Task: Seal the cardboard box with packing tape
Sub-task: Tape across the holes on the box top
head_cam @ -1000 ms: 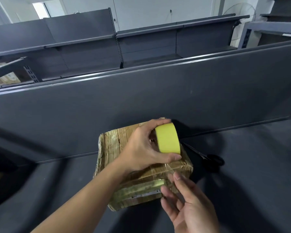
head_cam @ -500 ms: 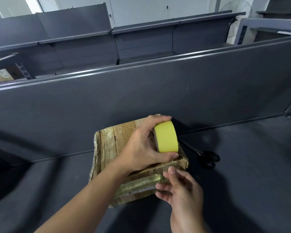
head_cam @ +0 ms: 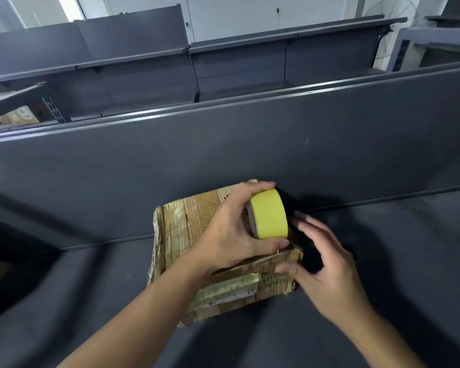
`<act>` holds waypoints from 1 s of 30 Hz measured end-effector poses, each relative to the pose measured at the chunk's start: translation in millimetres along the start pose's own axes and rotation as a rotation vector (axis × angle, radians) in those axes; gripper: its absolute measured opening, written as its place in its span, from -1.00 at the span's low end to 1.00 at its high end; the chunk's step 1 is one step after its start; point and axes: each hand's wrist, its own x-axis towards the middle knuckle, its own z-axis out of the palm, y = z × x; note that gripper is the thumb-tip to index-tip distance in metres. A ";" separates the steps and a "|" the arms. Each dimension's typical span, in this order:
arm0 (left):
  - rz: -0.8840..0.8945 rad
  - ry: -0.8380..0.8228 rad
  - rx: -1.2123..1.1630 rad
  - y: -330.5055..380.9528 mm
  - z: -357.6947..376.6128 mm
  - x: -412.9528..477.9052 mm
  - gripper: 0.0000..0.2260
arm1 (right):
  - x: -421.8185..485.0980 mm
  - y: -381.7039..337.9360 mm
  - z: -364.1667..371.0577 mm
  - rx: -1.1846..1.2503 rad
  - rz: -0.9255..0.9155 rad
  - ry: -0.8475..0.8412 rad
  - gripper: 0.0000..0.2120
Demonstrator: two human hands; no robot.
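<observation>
The person's left hand (head_cam: 231, 235) grips the roll of yellow tape (head_cam: 270, 215), with the fingers curled over its top and the thumb pressed under its near side. The roll stands on edge just above the right part of the box top, its broad yellow band facing the camera. This hold probably leaves the outer wrap free so that a loose end can be found and peeled off. No free tail of tape shows.

The right hand (head_cam: 329, 264) holds nothing. Its fingers are spread and relaxed, somewhat blurred, beside the roll and past the right side of the box. Its thumb lies against the box's near right top edge, most likely to steady the box while the fingers go for the tape end, though that is a guess.

The cardboard box (head_cam: 181, 227) lies closed under both hands on the bench (head_cam: 91, 301), towards the bench's back edge. Its far corner is close against the upright back panel (head_cam: 223, 155); whether it touches cannot be told. The panel would stop the box sliding away when tape is pulled across it. The cardboard is creased and already carries glossy old tape on its top and near face.

No yellow strip lies on the box yet, so the sealing looks to be at its start. Beyond the panel stand grey shelves (head_cam: 144, 62).
</observation>
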 end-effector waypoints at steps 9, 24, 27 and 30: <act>-0.182 -0.067 0.031 7.3 -10.0 -0.5 0.01 | 29.0 2.2 -11.5 -0.103 -0.126 -0.124 -0.55; -0.313 -0.468 0.982 44.0 -6.5 -58.5 -0.08 | 10.6 -7.6 -28.9 -0.031 -0.132 -0.207 -0.59; -0.187 -0.462 0.965 47.8 -12.2 -74.9 -0.10 | 10.1 -24.6 -45.8 0.244 -0.027 -0.210 -0.55; -0.104 -0.451 0.966 50.7 -5.3 -88.6 -0.12 | 29.0 -27.9 -56.4 0.329 0.034 -0.301 -0.57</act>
